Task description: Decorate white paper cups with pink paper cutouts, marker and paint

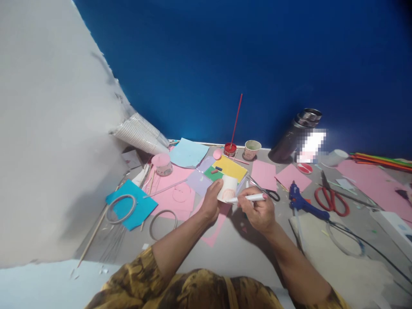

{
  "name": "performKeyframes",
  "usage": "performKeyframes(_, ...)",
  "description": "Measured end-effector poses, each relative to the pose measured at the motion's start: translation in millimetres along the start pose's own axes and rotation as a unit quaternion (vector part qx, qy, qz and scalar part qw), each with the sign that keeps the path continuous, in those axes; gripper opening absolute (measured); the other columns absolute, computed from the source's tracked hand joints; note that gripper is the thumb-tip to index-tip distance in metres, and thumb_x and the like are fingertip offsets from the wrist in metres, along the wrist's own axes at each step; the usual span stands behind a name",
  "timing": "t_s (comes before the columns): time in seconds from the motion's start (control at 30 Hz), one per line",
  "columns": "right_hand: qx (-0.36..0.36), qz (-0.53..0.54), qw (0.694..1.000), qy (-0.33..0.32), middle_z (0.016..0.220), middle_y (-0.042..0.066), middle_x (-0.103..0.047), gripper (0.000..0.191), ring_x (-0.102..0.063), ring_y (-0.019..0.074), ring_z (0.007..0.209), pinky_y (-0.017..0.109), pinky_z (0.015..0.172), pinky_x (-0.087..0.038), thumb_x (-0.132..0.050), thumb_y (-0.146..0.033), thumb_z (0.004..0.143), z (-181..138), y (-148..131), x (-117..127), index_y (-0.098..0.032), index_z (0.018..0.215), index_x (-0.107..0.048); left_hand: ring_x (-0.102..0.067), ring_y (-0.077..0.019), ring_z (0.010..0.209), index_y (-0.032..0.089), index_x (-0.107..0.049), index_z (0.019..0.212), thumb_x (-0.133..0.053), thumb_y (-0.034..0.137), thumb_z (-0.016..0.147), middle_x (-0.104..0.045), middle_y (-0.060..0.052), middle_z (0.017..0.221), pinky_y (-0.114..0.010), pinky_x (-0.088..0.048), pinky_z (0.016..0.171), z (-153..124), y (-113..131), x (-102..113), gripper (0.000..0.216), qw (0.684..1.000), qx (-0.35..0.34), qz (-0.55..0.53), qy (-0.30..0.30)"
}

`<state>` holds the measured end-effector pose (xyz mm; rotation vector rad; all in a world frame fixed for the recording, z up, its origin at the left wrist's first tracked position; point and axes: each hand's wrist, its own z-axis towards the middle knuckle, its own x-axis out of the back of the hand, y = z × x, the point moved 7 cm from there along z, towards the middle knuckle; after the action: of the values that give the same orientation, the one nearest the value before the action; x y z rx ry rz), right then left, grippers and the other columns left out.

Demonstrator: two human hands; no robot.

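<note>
My left hand [210, 199] is closed around a small white paper cup [224, 183], which lies tilted in front of me. Faint pink lines are drawn on the cup's side. In my right hand [259, 212] is a white marker pen [252, 198] with a pink end, gripped between thumb and fingers. Its tip touches or nearly touches the drawn lines; I cannot tell which. Behind the cup lie yellow paper [233, 168] and green paper with crayon pieces. Metal scissors [268, 192] with dark handles lie just beyond my right hand.
To the right are a blue glue gun [307, 206] with its cord, red-handled scissors [333, 199] and a dark flask [292, 137]. Further left, stacked paper cups [141, 133] lean by the wall, near blue paper [133, 206] and tape rings. A patterned cup [252, 150] stands at the back.
</note>
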<state>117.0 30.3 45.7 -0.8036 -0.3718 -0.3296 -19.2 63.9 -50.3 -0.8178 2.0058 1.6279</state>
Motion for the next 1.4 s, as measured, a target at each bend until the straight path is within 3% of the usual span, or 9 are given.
performKeyframes(0.23, -0.006, 0.014, 1.000, 0.005, 0.066, 0.000, -0.068, 0.018, -0.063, 0.0140, 0.054, 0.025, 0.054, -0.050, -0.057, -0.025, 0.095, -1.9, 4.9, -2.0, -0.021, 0.078, -0.062, -0.056, -0.0127, 0.066, 0.015, -0.063, 0.085, -0.083, 0.056, 0.070, -0.059, 0.001, 0.072, -0.025, -0.045, 0.062, -0.7, 0.0, -2.0, 0.048, 1.000, 0.008, 0.002, -0.006)
performKeyframes(0.37, -0.035, 0.022, 0.998, 0.042, 0.067, 0.000, -0.068, 0.014, -0.063, 0.0139, 0.054, 0.025, 0.051, -0.048, -0.058, -0.026, 0.096, -3.9, 11.4, 2.2, -0.021, 0.083, -0.063, -0.057, -0.0130, 0.064, 0.015, -0.063, 0.086, -0.085, 0.056, 0.068, -0.060, 0.001, 0.071, -0.025, -0.047, 0.062, -0.3, -0.5, -1.8, 0.050, 1.000, 0.019, -0.008, -0.007)
performKeyframes(0.73, -0.071, 0.051, 0.996, 0.010, 0.062, -0.001, -0.066, 0.019, -0.063, 0.0139, 0.055, 0.024, 0.052, -0.047, -0.059, -0.028, 0.095, -4.9, 21.4, -0.7, -0.021, 0.078, -0.063, -0.063, -0.0159, 0.070, 0.011, -0.068, 0.095, -0.083, 0.052, 0.075, -0.068, -0.004, 0.078, -0.027, -0.051, 0.064, 0.1, -2.5, -4.1, 0.048, 0.998, 0.051, -0.029, -0.025)
performKeyframes(0.83, -0.088, 0.055, 0.993, 0.048, 0.065, 0.000, -0.068, 0.020, -0.063, 0.0140, 0.056, 0.025, 0.053, -0.047, -0.058, -0.029, 0.097, -4.9, 25.8, 4.7, -0.021, 0.079, -0.064, -0.064, -0.0171, 0.070, 0.011, -0.068, 0.099, -0.082, 0.052, 0.076, -0.069, -0.006, 0.081, -0.029, -0.053, 0.065, 0.1, -3.1, -4.9, 0.049, 0.997, 0.069, -0.030, -0.026)
performKeyframes(0.9, -0.083, 0.046, 0.994, 0.058, 0.068, 0.000, -0.069, 0.018, -0.063, 0.0141, 0.056, 0.025, 0.053, -0.047, -0.058, -0.029, 0.096, -4.5, 25.5, 6.2, -0.021, 0.082, -0.064, -0.065, -0.0163, 0.071, 0.012, -0.067, 0.098, -0.084, 0.050, 0.074, -0.069, -0.004, 0.082, -0.029, -0.053, 0.068, 0.2, -0.4, -4.8, 0.048, 0.998, 0.056, -0.033, -0.023)
performKeyframes(1.03, -0.064, 0.028, 0.998, -0.001, 0.064, -0.001, -0.067, 0.018, -0.060, 0.0133, 0.052, 0.025, 0.053, -0.046, -0.058, -0.029, 0.096, -2.9, 20.3, -1.9, -0.022, 0.080, -0.063, -0.061, -0.0126, 0.069, 0.015, -0.065, 0.090, -0.087, 0.050, 0.069, -0.064, 0.001, 0.077, -0.024, -0.049, 0.065, 0.0, 6.7, -4.5, 0.046, 1.000, 0.005, -0.014, -0.024)
performKeyframes(1.17, -0.065, 0.022, 0.997, 0.029, 0.067, -0.001, -0.068, 0.018, -0.060, 0.0130, 0.053, 0.025, 0.054, -0.046, -0.057, -0.029, 0.097, -2.1, 19.1, 3.6, -0.022, 0.082, -0.063, -0.059, -0.0128, 0.067, 0.016, -0.064, 0.092, -0.086, 0.055, 0.068, -0.062, 0.002, 0.076, -0.024, -0.046, 0.065, 0.6, 8.0, -4.2, 0.050, 0.999, -0.016, 0.017, -0.029)
performKeyframes(1.33, -0.048, 0.015, 0.999, -0.013, 0.063, -0.002, -0.067, 0.019, -0.060, 0.0134, 0.053, 0.025, 0.055, -0.046, -0.058, -0.029, 0.096, 0.1, 15.9, -0.5, -0.022, 0.078, -0.060, -0.057, -0.0121, 0.067, 0.016, -0.064, 0.089, -0.085, 0.057, 0.069, -0.060, 0.002, 0.075, -0.023, -0.044, 0.063, 1.0, 10.1, -2.4, 0.050, 0.998, -0.041, 0.045, -0.023)
performKeyframes(1.4, -0.043, 0.009, 0.999, -0.001, 0.067, -0.001, -0.068, 0.018, -0.061, 0.0133, 0.054, 0.025, 0.055, -0.046, -0.057, -0.029, 0.096, 1.0, 13.6, 1.6, -0.022, 0.080, -0.062, -0.056, -0.0118, 0.066, 0.016, -0.063, 0.088, -0.083, 0.057, 0.071, -0.059, 0.002, 0.075, -0.024, -0.044, 0.063, 0.5, 9.8, -2.8, 0.049, 0.997, -0.041, 0.052, -0.029)
